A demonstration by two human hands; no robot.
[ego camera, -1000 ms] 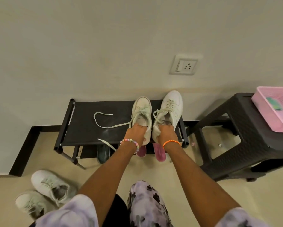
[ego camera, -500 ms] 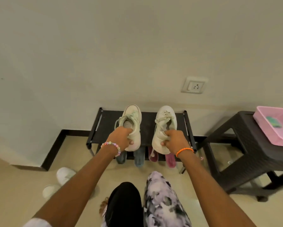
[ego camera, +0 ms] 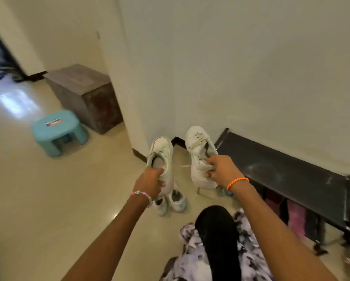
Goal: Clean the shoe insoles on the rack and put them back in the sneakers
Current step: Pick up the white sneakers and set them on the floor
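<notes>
Head view. Two white sneakers were held up in the air, one per hand. The left hand (ego camera: 151, 180) gripped the heel of the left sneaker (ego camera: 163, 155), fingers curled round the back and thumb against the sole side; toe pointed away, opening facing up. The right hand (ego camera: 220, 170) pinched the collar of the right sneaker (ego camera: 200, 157), fingers curled into the opening, laces loose. Both sneakers hung over the floor, left of the rack (ego camera: 291, 169), touching nothing else. Whether insoles lay inside could not be told.

Count: two sneakers in hand, two more pale sneakers (ego camera: 171, 201) on the floor just under the left hand, side by side and partly hidden by the wrist. One beaded bracelet (ego camera: 141, 194) on the left wrist, one orange band (ego camera: 237, 182) on the right.

The rack's black top shelf showed a dusty bare surface. On its lower tier stood pink footwear (ego camera: 295, 216), blurred and partly blocked by the right forearm.

Around: one teal step stool (ego camera: 58, 128) on the floor to the left, one dark wooden box (ego camera: 85, 94) against the wall corner behind it.
</notes>
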